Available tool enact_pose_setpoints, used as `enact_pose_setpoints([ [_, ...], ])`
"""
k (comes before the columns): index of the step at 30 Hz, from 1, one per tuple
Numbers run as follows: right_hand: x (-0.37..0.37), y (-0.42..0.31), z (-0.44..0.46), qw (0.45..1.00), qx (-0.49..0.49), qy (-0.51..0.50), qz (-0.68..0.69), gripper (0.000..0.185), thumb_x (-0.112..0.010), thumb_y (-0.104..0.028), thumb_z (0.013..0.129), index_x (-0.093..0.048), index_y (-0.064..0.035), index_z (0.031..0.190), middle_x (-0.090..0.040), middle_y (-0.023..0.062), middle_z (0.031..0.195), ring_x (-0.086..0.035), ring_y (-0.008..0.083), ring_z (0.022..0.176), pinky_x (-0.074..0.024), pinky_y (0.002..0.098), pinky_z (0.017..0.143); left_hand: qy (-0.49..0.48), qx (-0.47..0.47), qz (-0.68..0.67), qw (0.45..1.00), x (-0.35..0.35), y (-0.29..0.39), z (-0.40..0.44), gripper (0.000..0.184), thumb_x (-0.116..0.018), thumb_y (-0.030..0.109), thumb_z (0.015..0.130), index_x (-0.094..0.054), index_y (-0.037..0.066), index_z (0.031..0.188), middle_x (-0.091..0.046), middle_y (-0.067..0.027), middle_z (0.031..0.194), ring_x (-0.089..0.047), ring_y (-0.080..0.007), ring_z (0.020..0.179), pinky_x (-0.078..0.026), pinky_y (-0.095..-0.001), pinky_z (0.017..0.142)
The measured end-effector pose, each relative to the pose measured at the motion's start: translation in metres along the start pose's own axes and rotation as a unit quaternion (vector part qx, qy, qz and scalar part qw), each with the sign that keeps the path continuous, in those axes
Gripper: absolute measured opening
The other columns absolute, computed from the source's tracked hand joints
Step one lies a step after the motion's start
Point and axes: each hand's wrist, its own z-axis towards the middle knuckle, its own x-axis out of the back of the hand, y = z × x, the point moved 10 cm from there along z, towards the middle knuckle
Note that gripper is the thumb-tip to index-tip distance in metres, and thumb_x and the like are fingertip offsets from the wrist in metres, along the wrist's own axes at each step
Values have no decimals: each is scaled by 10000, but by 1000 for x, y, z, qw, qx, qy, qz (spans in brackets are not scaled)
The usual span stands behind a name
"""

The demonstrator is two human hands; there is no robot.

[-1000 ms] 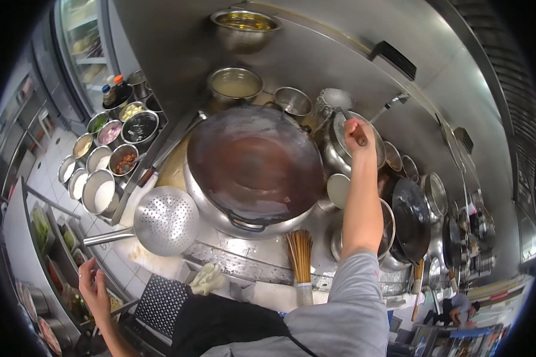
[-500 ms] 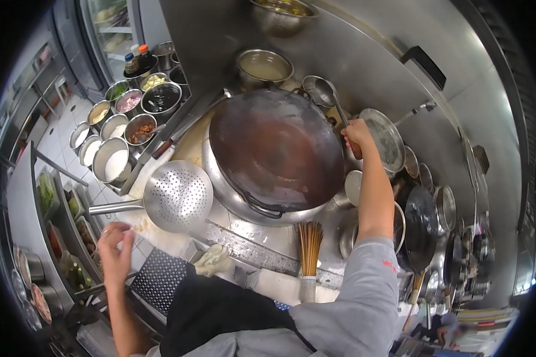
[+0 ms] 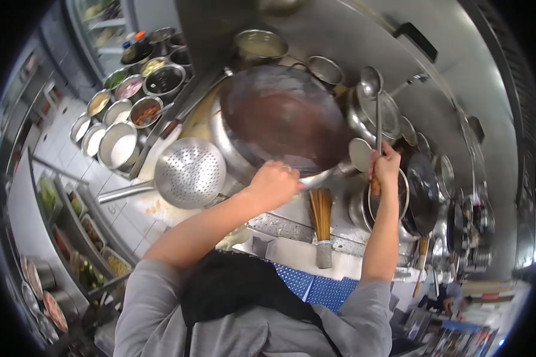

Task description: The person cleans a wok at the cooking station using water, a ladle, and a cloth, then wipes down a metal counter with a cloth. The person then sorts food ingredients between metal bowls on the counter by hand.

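My right hand (image 3: 386, 163) is wrapped round the wooden grip of a long metal ladle (image 3: 379, 113). The ladle's bowl points up and away, near a strainer-covered pot at the right. At the near rim of a large dark wok (image 3: 286, 116), my left hand (image 3: 275, 185) is closed where the wok's near handle sits; the hand hides that handle. The wok rests on the round metal stove ring, its inside brown and bare. Left of it lies a perforated strainer (image 3: 190, 172) with its handle pointing left. A bamboo brush (image 3: 321, 220) lies right of my left hand.
Several metal bowls of seasonings (image 3: 118, 146) crowd the left side. Behind the wok stand a pot of pale liquid (image 3: 261, 44) and a metal sieve (image 3: 326, 70). Another dark wok (image 3: 421, 196) is at the right. Another person (image 3: 446, 297) is far off at lower right.
My left hand has come from the lower left onto the wok's near rim. My right hand has drawn the ladle back and right, away from the wok's far edge.
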Motion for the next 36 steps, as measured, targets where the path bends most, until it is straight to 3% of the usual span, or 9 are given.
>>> enact_pose_setpoints([
  [7,71,34,14,992,1,92,-83,477,-606,-33,818,-535,44,1283,-554,66,586,-529,160,389,-401,316,339,-7,-33,-31,999,-16,-51,-11,294,-619,259,838,-623,25,660,-645,-180,648,-632,-352,613,-509,-435,663],
  [11,76,81,89,935,39,213,-280,143,-637,-81,751,-673,36,826,-629,140,647,-675,260,608,-489,442,500,-54,-6,-23,998,-21,-54,-8,300,-605,270,845,-634,34,661,-647,-169,663,-638,-353,664,-498,-457,686],
  [14,50,152,160,978,-141,133,72,157,-607,-80,808,-611,1,674,-602,105,614,-612,255,557,-507,441,522,-85,14,-27,996,-32,-59,-7,317,-594,282,846,-636,30,658,-648,-171,674,-636,-359,682,-494,-467,698],
  [17,14,80,132,674,-240,55,697,223,-523,-13,869,-456,-27,658,-456,52,557,-479,155,470,-488,227,425,-64,14,-50,997,-26,-57,-7,292,-633,245,813,-599,19,631,-622,-183,639,-619,-378,650,-495,-474,677],
  [19,15,64,145,646,-194,70,735,174,-450,-15,916,-454,24,747,-495,73,623,-497,147,479,-494,205,432,-100,31,-42,994,-26,-55,-4,314,-615,279,831,-633,22,651,-643,-173,690,-633,-368,712,-490,-481,702],
  [25,-10,14,179,657,-183,-20,731,119,-523,17,841,-532,6,723,-567,105,663,-545,192,527,-494,255,482,-22,34,-23,999,7,-38,-13,285,-680,212,795,-651,13,997,-608,-159,1037,-566,-348,1001,-463,-448,839],
  [27,4,-11,184,854,-33,-9,519,152,-555,-101,882,-587,-26,755,-607,87,697,-568,172,609,-503,265,558,-2,50,-46,998,21,-39,-22,440,-680,215,807,-586,-2,1177,-554,-189,1167,-521,-374,1078,-422,-446,945],
  [31,-38,-19,219,954,-133,-112,243,42,-583,-37,854,-574,-10,823,-572,45,611,-501,137,429,-403,263,364,48,134,-63,988,45,-61,-58,417,-691,171,803,-595,12,1177,-561,-184,1164,-525,-372,1088,-430,-437,951],
  [36,-18,-50,171,994,67,-23,-79,179,-600,-60,835,-644,23,987,-561,57,583,-529,144,424,-399,309,359,75,188,-70,977,59,-80,-94,403,-691,130,808,-598,23,1186,-567,-187,1169,-532,-371,1092,-443,-436,939],
])
